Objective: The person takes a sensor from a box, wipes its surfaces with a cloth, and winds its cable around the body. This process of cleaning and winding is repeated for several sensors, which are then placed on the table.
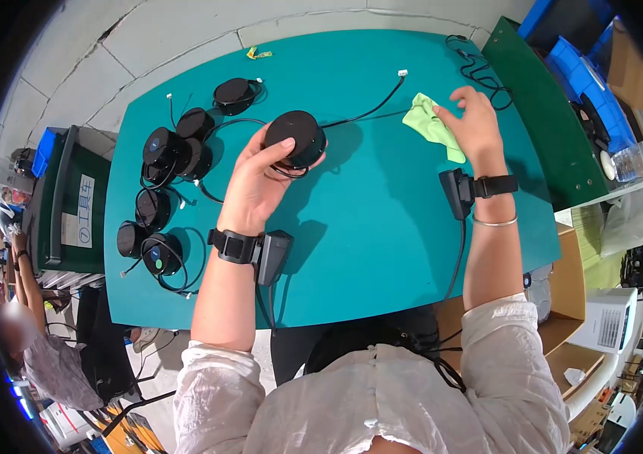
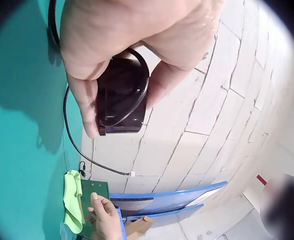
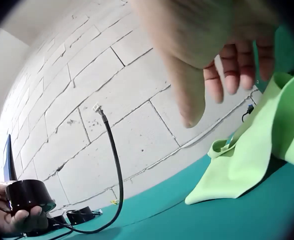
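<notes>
In the head view my left hand grips a black round puck-shaped device above the table, thumb on its top and fingers around its side. The left wrist view shows the glossy side of that device with a black cable looped against it. From it a cable runs out to a small white connector. My right hand is beside a light green cloth, its fingers loosely bent with nothing between them. The right wrist view shows the cloth lying crumpled below the fingers.
Several similar black devices with cables lie on the left of the green table. A coiled black cable is at the far right corner, and a yellow-green scrap by the wall. A green cabinet borders the right; another person is at lower left.
</notes>
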`<state>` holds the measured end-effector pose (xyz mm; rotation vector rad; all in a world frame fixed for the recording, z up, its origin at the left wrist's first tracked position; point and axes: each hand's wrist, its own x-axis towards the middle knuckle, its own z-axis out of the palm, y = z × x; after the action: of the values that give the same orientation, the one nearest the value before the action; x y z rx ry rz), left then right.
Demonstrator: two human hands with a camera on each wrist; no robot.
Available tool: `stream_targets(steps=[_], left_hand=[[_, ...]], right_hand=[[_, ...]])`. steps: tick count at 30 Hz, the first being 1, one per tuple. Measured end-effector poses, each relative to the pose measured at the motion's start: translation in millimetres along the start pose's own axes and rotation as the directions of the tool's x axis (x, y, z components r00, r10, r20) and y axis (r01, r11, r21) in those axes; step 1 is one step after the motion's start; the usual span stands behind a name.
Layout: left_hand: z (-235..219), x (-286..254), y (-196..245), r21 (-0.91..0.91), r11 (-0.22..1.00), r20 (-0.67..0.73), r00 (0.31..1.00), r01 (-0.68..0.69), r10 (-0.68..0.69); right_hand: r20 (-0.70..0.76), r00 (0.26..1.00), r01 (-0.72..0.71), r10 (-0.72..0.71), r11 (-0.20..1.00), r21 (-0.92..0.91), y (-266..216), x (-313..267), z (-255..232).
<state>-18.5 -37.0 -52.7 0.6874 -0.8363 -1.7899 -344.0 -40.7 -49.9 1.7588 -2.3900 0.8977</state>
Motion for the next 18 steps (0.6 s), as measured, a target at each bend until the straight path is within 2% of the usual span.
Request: stream_targets(steps=[2, 3, 4, 6, 8, 10, 11, 13, 14, 15, 16, 17, 18], left_hand=[[0, 2, -3, 0.011, 1.000, 0.048, 0.999, 0.009, -0.010], [1, 2, -3, 0.006, 1.000, 0.062, 0.998, 0.010, -0.010], [2, 0, -4, -0.009, 1.000, 0.047, 0.999, 0.013, -0.013], [2, 2, -5, -0.020, 0.999, 0.038, 0.999, 0.028, -0.027], [-1, 3, -5, 0.000, 1.000, 0.134, 0.991, 0.017, -0.017], [1, 8, -3, -0.014, 1.000, 0.153, 0.988, 0.024, -0.022], [2, 7, -3, -0.033, 0.998, 0.164, 0.985, 0.048, -0.042], [1, 6, -5, -0.007, 0.999, 0.172, 0.984, 0.053, -0.051], [1, 6, -5, 0.018, 0.998, 0.178, 0.982, 0.055, -0.058], [1, 5, -5, 0.016, 0.998, 0.174, 0.983, 0.053, -0.055], [2, 4, -5, 0.037, 0.997, 0.186, 0.980, 0.061, -0.067], [3, 3, -5, 0.058, 0.996, 0.196, 0.977, 0.069, -0.079], [4, 3, -5, 0.059, 0.996, 0.190, 0.979, 0.065, -0.075]], right_hand=[[0.292, 0.945, 0.112, -0.147, 0.985, 0.134, -3, 2, -9], [0.390, 0.905, 0.156, -0.171, 0.985, 0.071, -5, -1, -10], [0.382, 0.910, 0.149, -0.159, 0.987, 0.058, 0, -4, -5], [0.293, 0.910, 0.319, -0.293, 0.947, -0.042, 8, -13, 10], [0.277, 0.916, 0.313, -0.289, 0.949, -0.045, 7, -15, 10], [0.251, 0.950, 0.222, -0.186, 0.967, -0.125, 7, -4, 15], [0.252, 0.950, 0.223, -0.186, 0.967, -0.123, 8, -2, 16], [0.220, 0.974, 0.030, -0.056, 0.993, 0.118, 10, 5, 16], [0.222, 0.973, 0.032, -0.058, 0.993, 0.118, 13, 10, 14], [0.256, 0.966, -0.184, 0.038, 0.794, 0.580, 9, 13, 8], [0.333, 0.937, -0.347, 0.100, 0.356, 0.868, 4, 15, 4], [0.288, 0.950, -0.296, 0.118, 0.059, 0.953, 2, 12, -1], [0.214, 0.968, -0.196, 0.130, -0.137, 0.971, -3, 11, -4]])
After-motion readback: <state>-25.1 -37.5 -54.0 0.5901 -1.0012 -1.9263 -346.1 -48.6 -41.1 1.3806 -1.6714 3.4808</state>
